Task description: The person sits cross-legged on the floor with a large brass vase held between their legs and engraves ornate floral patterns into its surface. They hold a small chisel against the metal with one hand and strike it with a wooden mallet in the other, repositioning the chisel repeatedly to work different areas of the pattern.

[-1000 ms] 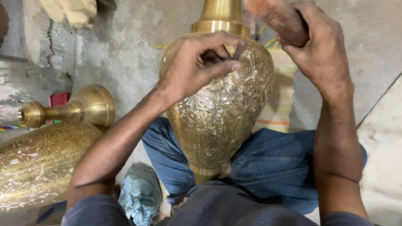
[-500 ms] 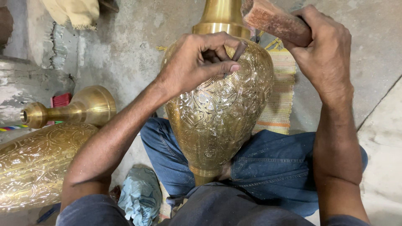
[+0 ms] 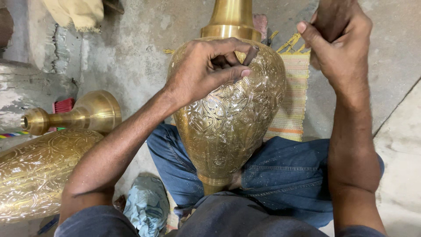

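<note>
A large engraved brass vase [image 3: 230,118] lies tilted across the lap of a seated person in blue jeans [image 3: 285,175], its foot toward the body and its plain polished neck [image 3: 231,17] pointing away over the concrete floor [image 3: 131,48]. The left hand [image 3: 204,70] rests on the vase's shoulder, its grip pinched together on a thin dark metal punch [image 3: 251,55] whose tip meets the engraved surface just below the neck band. The right hand [image 3: 340,41] is raised beside and above the vase, apart from it, its grip clenched into a fist around a dark handle that only just shows between thumb and fingers; what the handle belongs to cannot be told here. Under the vase's far side a striped woven mat [image 3: 294,101] in orange, pink and pale bands lies flat on the floor, with yellow fringe at its far edge. At the left, a second engraved brass vase [image 3: 39,175] lies on its side, its flared polished top [image 3: 94,112] and knobbed end pointing left. Just behind that top a small red rectangular object [image 3: 63,105] stands on the floor, and a striped multicoloured stick [image 3: 11,135] shows at the left edge. A crumpled grey-blue cloth [image 3: 147,206] lies near the left knee, and a cream cloth [image 3: 76,13] hangs at the top left.
</note>
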A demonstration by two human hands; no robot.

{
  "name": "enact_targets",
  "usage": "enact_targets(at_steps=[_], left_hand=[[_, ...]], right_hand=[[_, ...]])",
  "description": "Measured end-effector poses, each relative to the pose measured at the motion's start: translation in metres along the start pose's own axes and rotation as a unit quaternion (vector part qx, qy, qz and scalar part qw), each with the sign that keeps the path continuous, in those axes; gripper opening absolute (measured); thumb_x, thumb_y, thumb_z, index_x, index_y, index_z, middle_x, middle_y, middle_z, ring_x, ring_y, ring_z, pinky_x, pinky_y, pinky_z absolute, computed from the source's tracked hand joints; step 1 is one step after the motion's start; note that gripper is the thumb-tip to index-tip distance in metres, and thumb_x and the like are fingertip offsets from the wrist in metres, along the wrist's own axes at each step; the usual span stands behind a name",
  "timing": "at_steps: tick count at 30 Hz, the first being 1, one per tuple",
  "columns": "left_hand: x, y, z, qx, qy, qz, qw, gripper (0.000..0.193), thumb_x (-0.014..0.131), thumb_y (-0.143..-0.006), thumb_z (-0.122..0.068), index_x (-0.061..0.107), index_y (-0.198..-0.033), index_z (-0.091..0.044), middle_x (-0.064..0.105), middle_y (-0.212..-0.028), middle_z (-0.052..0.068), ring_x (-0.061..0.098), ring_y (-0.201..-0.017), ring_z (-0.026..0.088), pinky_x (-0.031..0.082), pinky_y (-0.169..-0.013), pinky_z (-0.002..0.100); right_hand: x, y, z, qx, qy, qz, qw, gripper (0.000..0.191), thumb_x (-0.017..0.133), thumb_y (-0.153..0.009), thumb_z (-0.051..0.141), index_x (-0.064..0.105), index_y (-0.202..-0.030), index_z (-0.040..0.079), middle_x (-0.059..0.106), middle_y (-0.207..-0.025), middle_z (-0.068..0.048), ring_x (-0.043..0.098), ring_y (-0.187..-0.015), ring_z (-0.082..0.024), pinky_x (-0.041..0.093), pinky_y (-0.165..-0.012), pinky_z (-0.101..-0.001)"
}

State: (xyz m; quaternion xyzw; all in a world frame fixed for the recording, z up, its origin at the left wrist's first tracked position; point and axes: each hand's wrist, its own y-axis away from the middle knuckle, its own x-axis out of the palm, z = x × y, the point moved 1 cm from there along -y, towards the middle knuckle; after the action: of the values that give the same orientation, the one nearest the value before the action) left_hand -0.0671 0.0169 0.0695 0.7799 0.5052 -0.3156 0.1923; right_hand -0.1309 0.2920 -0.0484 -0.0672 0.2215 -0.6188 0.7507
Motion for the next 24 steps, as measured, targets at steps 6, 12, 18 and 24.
enact_targets(at_steps=[6, 12, 18, 24], left_hand=[[0.001, -0.002, -0.002, 0.018, -0.022, 0.0, 1.0, 0.04, 0.082, -0.093, -0.023, 0.071, -0.129, -0.011, 0.078, -0.089, 0.002, 0.075, -0.076, 0.008, 0.064, -0.069, 0.026], [0.0, -0.002, 0.0, -0.031, -0.007, 0.016, 0.999, 0.033, 0.082, -0.094, -0.023, 0.074, -0.124, -0.012, 0.078, -0.085, 0.002, 0.074, -0.073, 0.008, 0.063, -0.066, 0.026], [0.003, -0.002, 0.006, 0.017, -0.037, 0.002, 0.999, 0.035, 0.081, -0.096, -0.025, 0.071, -0.127, -0.013, 0.079, -0.092, 0.003, 0.077, -0.075, 0.008, 0.066, -0.069, 0.026], [0.004, -0.002, 0.008, -0.008, -0.014, 0.0, 1.0, 0.038, 0.081, -0.092, -0.024, 0.072, -0.128, -0.013, 0.08, -0.086, 0.003, 0.077, -0.073, 0.01, 0.066, -0.067, 0.028]], right_hand=[[0.001, -0.006, 0.023, -0.137, 0.238, 0.057, 0.96, 0.026, 0.085, -0.087, 0.011, 0.064, -0.097, 0.0, 0.069, -0.079, -0.009, 0.067, -0.073, -0.018, 0.055, -0.07, -0.0382], [-0.001, 0.0, 0.016, -0.102, 0.243, 0.103, 0.959, 0.026, 0.086, -0.087, 0.011, 0.067, -0.101, 0.001, 0.072, -0.077, -0.008, 0.068, -0.068, -0.019, 0.053, -0.068, -0.0403], [0.0, 0.001, -0.016, -0.041, 0.147, 0.119, 0.981, 0.016, 0.079, -0.103, 0.009, 0.067, -0.109, 0.001, 0.072, -0.092, -0.008, 0.072, -0.085, -0.015, 0.061, -0.075, -0.034], [-0.002, -0.002, 0.001, 0.048, 0.089, 0.141, 0.985, 0.021, 0.08, -0.1, 0.017, 0.067, -0.106, 0.002, 0.073, -0.087, -0.01, 0.07, -0.074, -0.018, 0.057, -0.067, -0.0374]])
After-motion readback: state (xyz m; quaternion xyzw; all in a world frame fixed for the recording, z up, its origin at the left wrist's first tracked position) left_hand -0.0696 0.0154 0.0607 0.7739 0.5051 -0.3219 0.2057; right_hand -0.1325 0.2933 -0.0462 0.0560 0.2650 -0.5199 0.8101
